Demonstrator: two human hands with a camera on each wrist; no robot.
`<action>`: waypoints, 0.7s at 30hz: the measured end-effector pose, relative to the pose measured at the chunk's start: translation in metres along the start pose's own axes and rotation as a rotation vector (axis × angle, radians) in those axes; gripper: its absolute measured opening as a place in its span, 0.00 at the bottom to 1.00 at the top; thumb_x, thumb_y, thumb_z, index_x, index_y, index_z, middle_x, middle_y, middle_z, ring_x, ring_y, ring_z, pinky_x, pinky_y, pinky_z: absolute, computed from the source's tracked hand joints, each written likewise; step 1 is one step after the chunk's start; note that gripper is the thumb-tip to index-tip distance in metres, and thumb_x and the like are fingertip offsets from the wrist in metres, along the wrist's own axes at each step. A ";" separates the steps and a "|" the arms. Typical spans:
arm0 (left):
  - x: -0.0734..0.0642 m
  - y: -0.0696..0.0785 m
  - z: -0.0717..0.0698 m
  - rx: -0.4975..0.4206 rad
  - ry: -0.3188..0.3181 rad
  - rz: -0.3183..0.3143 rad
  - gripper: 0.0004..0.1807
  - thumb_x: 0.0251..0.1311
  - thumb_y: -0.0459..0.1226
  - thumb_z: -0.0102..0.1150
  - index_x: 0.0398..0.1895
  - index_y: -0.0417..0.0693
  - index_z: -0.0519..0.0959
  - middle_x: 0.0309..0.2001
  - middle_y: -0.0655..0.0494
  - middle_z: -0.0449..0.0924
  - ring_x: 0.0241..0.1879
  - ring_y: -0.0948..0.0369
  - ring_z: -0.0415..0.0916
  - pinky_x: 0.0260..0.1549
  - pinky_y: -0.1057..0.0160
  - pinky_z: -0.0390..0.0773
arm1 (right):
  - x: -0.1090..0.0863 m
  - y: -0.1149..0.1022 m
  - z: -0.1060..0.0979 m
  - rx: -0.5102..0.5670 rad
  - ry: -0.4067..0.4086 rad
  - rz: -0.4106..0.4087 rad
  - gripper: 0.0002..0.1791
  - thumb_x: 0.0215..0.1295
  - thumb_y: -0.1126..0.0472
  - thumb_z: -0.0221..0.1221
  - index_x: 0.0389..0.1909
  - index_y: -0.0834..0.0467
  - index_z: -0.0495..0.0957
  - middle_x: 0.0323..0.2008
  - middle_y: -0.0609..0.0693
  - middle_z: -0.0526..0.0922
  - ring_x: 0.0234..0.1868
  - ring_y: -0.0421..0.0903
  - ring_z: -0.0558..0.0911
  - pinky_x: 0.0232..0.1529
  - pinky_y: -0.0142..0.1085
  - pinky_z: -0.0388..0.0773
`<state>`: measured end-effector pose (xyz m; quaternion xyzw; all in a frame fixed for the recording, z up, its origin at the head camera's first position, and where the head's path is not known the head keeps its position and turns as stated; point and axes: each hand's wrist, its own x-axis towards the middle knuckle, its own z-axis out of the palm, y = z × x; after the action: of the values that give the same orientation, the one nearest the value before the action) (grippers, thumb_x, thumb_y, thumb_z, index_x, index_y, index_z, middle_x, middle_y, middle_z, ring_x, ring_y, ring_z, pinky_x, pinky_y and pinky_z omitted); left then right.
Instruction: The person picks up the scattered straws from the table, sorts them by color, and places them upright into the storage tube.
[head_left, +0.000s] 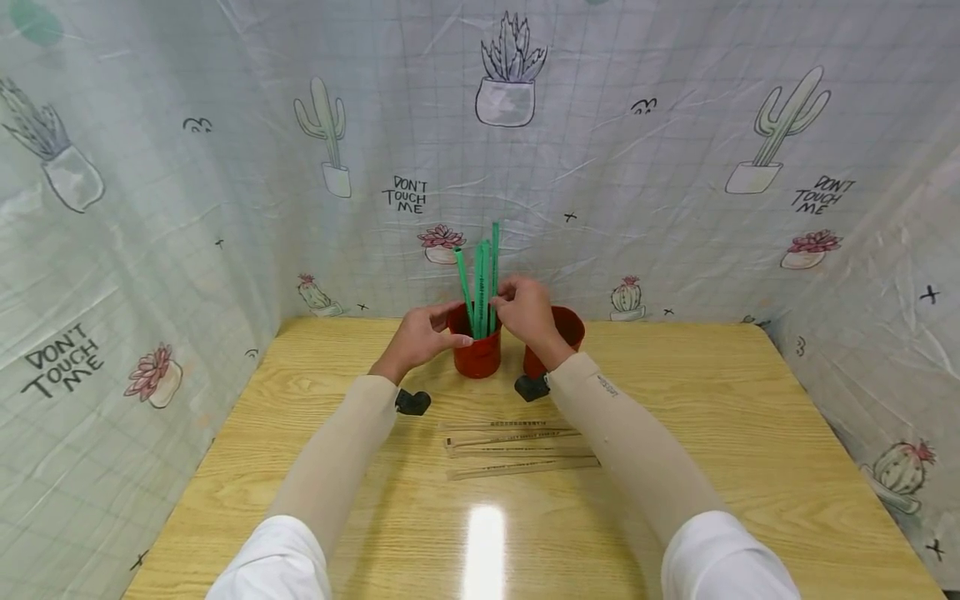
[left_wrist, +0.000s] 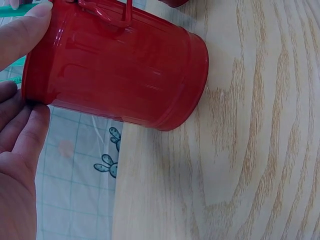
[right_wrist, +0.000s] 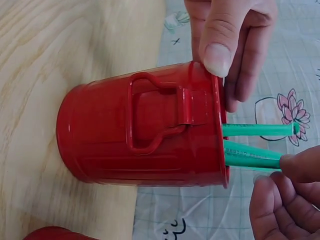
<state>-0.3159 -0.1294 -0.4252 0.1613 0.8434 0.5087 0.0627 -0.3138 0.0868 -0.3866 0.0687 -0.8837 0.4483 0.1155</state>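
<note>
A small red metal bucket (head_left: 477,360) with a wire side handle (right_wrist: 145,148) stands upright toward the back of the table. Several green printed straws (head_left: 481,287) lean in it and stick up past its rim. My left hand (head_left: 422,340) holds the bucket at its rim, the thumb (right_wrist: 218,59) on the near side and the fingers (left_wrist: 33,131) round the other. Above the opening, my right hand (head_left: 527,312) pinches one green straw (right_wrist: 256,161) between thumb and fingertips. The straws' lower ends are hidden inside the bucket.
A second red bucket (head_left: 570,327) stands to the right, partly behind my right hand. Several thin beige printed strips (head_left: 517,451) lie across the table (head_left: 390,517) in front. A patterned cloth (head_left: 600,208) hangs close behind both buckets.
</note>
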 end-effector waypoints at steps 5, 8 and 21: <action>-0.001 0.002 0.001 0.011 -0.016 -0.003 0.38 0.63 0.43 0.74 0.76 0.50 0.72 0.76 0.49 0.71 0.75 0.48 0.71 0.73 0.49 0.74 | -0.003 0.000 -0.003 -0.022 0.003 0.010 0.08 0.72 0.63 0.61 0.43 0.64 0.86 0.38 0.59 0.87 0.37 0.53 0.83 0.39 0.42 0.84; -0.002 0.005 -0.001 0.030 -0.014 0.006 0.39 0.62 0.44 0.74 0.76 0.48 0.71 0.75 0.49 0.72 0.74 0.48 0.71 0.73 0.50 0.74 | -0.010 -0.002 -0.007 0.018 -0.006 0.002 0.09 0.72 0.63 0.62 0.43 0.64 0.86 0.39 0.59 0.88 0.40 0.54 0.84 0.41 0.44 0.86; -0.006 0.015 0.006 0.071 0.016 0.015 0.42 0.61 0.43 0.74 0.78 0.47 0.68 0.77 0.47 0.68 0.77 0.43 0.67 0.75 0.43 0.70 | -0.059 0.009 -0.038 0.110 -0.110 -0.051 0.10 0.70 0.62 0.66 0.47 0.64 0.85 0.43 0.59 0.89 0.44 0.55 0.87 0.49 0.49 0.87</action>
<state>-0.3055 -0.1201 -0.4149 0.1655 0.8601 0.4804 0.0463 -0.2537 0.1242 -0.3871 0.1221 -0.8607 0.4886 0.0744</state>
